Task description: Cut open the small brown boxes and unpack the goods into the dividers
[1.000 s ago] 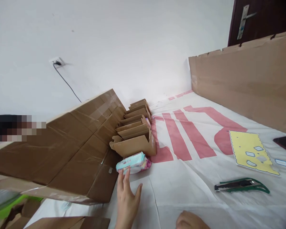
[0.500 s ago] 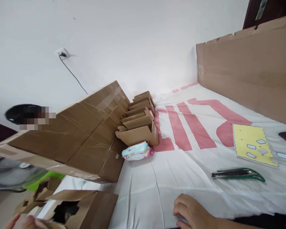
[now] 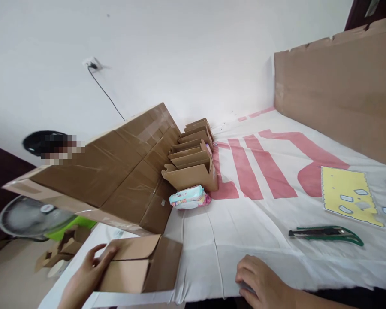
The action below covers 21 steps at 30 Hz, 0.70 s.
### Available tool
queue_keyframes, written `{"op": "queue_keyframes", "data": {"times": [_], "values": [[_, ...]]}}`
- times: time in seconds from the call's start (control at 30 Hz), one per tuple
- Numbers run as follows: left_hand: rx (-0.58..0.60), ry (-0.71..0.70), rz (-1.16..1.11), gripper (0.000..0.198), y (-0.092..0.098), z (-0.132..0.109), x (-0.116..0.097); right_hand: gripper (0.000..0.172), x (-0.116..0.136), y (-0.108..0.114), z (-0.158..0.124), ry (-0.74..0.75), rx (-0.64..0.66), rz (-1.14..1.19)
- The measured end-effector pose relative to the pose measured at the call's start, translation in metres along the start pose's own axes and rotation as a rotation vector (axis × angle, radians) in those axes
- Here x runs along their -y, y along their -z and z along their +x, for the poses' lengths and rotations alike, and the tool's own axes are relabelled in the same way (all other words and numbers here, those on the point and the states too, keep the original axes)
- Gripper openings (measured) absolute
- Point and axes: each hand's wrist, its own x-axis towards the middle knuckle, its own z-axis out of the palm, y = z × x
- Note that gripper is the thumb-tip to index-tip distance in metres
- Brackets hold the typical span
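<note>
My left hand (image 3: pixel 94 268) grips the left end of a small brown cardboard box (image 3: pixel 161 264), whose top flaps lie closed at the table's near edge. On the white cloth, my right hand (image 3: pixel 260 279) is curled round something grey, mostly hidden under the fingers. Beyond it lies a green box cutter (image 3: pixel 326 234). A yellow sheet (image 3: pixel 347 189) with small outlined shapes rests farther right. Past the small box, a teal and pink packet (image 3: pixel 189 198) sits in front of a row of open brown boxes (image 3: pixel 191 177).
A tall cardboard partition (image 3: pixel 125 167) stands on the left and another cardboard panel (image 3: pixel 334 86) on the right. Behind the left partition is a person's dark-haired head (image 3: pixel 45 143). A fan (image 3: pixel 35 216) and a green container (image 3: pixel 70 227) are at lower left.
The small box has shifted right, its top flaps are now closed, and my left hand has come into fuller view, holding its end. The camera view has shifted slightly; my right hand stays about in place.
</note>
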Motion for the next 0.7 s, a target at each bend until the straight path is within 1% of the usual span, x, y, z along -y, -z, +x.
{"op": "queue_keyframes", "data": {"times": [0.03,0.1,0.2,0.27,0.3,0.37,0.47,0.53,0.6,0.63,0.7], "values": [[0.097,-0.033,-0.004,0.062,-0.001,-0.009,-0.011,0.02,0.001,0.001,0.0,0.012,0.004,0.0],[0.215,-0.085,-0.056,0.062,-0.005,-0.031,-0.036,0.018,0.002,0.002,0.0,0.038,-0.003,0.016],[0.265,-0.133,-0.214,0.063,-0.018,-0.067,-0.08,0.024,0.005,0.006,-0.002,0.045,-0.09,0.09],[0.285,-0.2,-0.393,0.062,-0.029,-0.09,-0.108,0.025,0.01,0.014,-0.004,0.018,-0.163,0.149],[0.318,-0.23,-0.497,0.062,-0.035,-0.101,-0.121,0.023,0.012,0.02,-0.006,0.0,-0.194,0.166],[0.405,-0.23,-0.713,0.06,-0.046,-0.119,-0.144,0.016,0.015,0.039,-0.011,-0.021,-0.243,0.148],[0.517,-0.161,-0.992,0.053,-0.058,-0.141,-0.172,0.013,0.007,0.081,-0.025,-0.015,-0.291,-0.039],[0.558,-0.139,-1.121,0.044,-0.063,-0.155,-0.19,0.014,-0.008,0.112,-0.04,-0.047,-0.318,-0.219],[0.591,-0.147,-1.188,0.036,-0.065,-0.167,-0.206,0.018,-0.029,0.138,-0.058,-0.135,-0.378,-0.403],[0.604,-0.157,-1.203,0.035,-0.065,-0.172,-0.213,0.023,-0.041,0.148,-0.068,-0.178,-0.395,-0.495],[0.634,-0.184,-1.214,0.034,-0.066,-0.178,-0.224,0.031,-0.061,0.161,-0.086,-0.249,-0.364,-0.628]]}}
